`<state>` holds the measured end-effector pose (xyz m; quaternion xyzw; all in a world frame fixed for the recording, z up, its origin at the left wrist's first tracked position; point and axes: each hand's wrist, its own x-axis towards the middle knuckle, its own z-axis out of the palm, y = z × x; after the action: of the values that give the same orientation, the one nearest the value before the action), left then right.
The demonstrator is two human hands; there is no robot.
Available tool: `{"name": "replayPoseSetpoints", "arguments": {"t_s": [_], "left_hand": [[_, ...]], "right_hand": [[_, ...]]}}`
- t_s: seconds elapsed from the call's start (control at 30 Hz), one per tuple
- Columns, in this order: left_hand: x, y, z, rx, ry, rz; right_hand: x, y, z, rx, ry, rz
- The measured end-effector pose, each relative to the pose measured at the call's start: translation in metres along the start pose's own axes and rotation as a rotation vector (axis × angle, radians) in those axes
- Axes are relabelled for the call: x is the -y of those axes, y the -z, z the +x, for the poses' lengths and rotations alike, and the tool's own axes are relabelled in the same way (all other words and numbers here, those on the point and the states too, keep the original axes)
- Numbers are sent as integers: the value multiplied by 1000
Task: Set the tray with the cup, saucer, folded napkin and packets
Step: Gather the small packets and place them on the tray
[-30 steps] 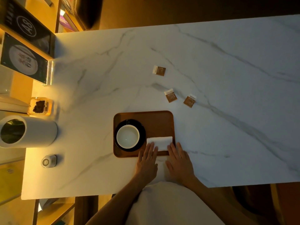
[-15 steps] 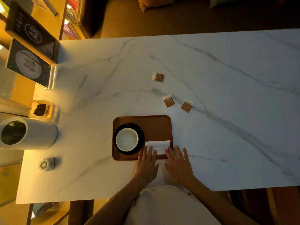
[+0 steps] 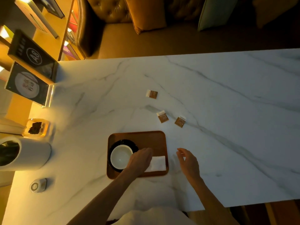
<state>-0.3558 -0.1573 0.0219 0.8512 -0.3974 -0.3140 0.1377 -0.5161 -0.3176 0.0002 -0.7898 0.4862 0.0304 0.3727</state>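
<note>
A brown wooden tray [image 3: 146, 138] lies on the marble table. On its left side a white cup [image 3: 121, 156] stands on a black saucer [image 3: 128, 142]. A folded white napkin [image 3: 158, 163] lies in the tray's near right corner. My left hand [image 3: 140, 160] hovers over the tray between cup and napkin, fingers loosely together, holding nothing that I can see. My right hand [image 3: 189, 162] is just right of the tray, fingers curled apart and empty. Three brown packets lie on the table beyond the tray: one far [image 3: 152, 94], two nearer [image 3: 162, 116] [image 3: 180, 121].
At the left edge stand a white cylinder container [image 3: 26, 153], a glass jar of dark leaves [image 3: 36, 127], a small round device [image 3: 38, 185] and standing menu cards [image 3: 27, 85]. A sofa with cushions [image 3: 146, 15] runs behind the table's far edge.
Both hands have left the napkin's near edge. The left hand rose over the tray; the right hand moved off to the right of the tray. The camera tilted up.
</note>
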Motion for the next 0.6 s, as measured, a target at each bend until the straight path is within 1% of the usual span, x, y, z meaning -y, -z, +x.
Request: {"name": "replayPoseSetpoints", "arguments": {"t_s": [0.13, 0.2, 0.33, 0.47, 0.6], "left_hand": [[-1, 15, 44, -49, 144, -101], [-2, 22, 72, -79, 223, -149], [-3, 34, 134, -83, 325, -212], [-6, 36, 189, -117, 445, -347], [-11, 23, 224, -81, 530, -476]], "right_hand": [[9, 3, 34, -23, -23, 20], [23, 7, 62, -38, -54, 40], [60, 7, 118, -72, -79, 51], [89, -5, 165, -76, -101, 32], [106, -28, 195, -54, -50, -74]]}}
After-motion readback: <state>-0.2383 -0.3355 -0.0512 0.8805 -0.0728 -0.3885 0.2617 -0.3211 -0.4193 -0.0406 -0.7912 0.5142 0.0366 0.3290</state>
